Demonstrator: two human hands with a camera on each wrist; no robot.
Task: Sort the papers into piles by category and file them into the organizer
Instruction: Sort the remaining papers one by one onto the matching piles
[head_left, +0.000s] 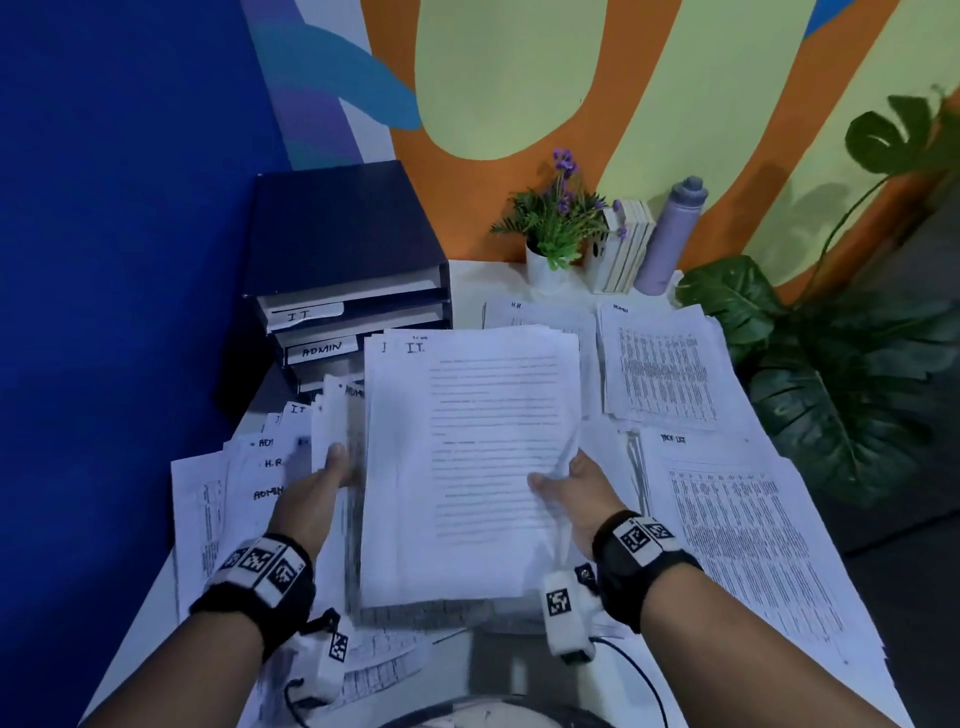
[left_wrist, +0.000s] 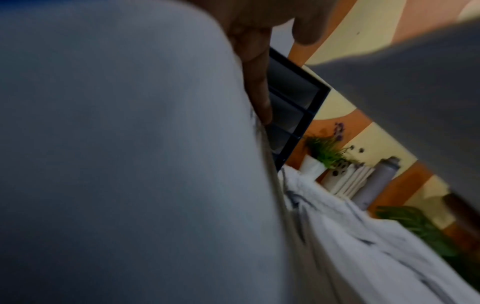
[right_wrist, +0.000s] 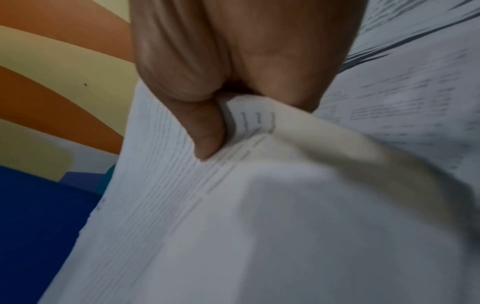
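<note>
A thick stack of printed sheets marked "IT" (head_left: 467, 441) is held up over the desk middle. My right hand (head_left: 566, 483) pinches its right edge, the thumb (right_wrist: 205, 131) pressed on the top sheet (right_wrist: 233, 226). To the left, my left hand (head_left: 324, 480) holds a blurred bunch of upright sheets (head_left: 335, 415), thumb on their near face. In the left wrist view a straight finger (left_wrist: 255, 82) lies along those sheets (left_wrist: 130, 164). The dark blue organizer (head_left: 343, 244) stands at the back left, its trays labelled "IT" and "ADMIN".
Sorted piles lie behind and right: "H.R" pile (head_left: 524, 312), "ADMIN" pile (head_left: 665, 369), a table-print pile (head_left: 743, 530). Mixed sheets (head_left: 249, 483) spread at the left. A potted plant (head_left: 556, 228), books (head_left: 626, 244) and a bottle (head_left: 670, 234) line the wall. Large leaves (head_left: 831, 364) overhang the right edge.
</note>
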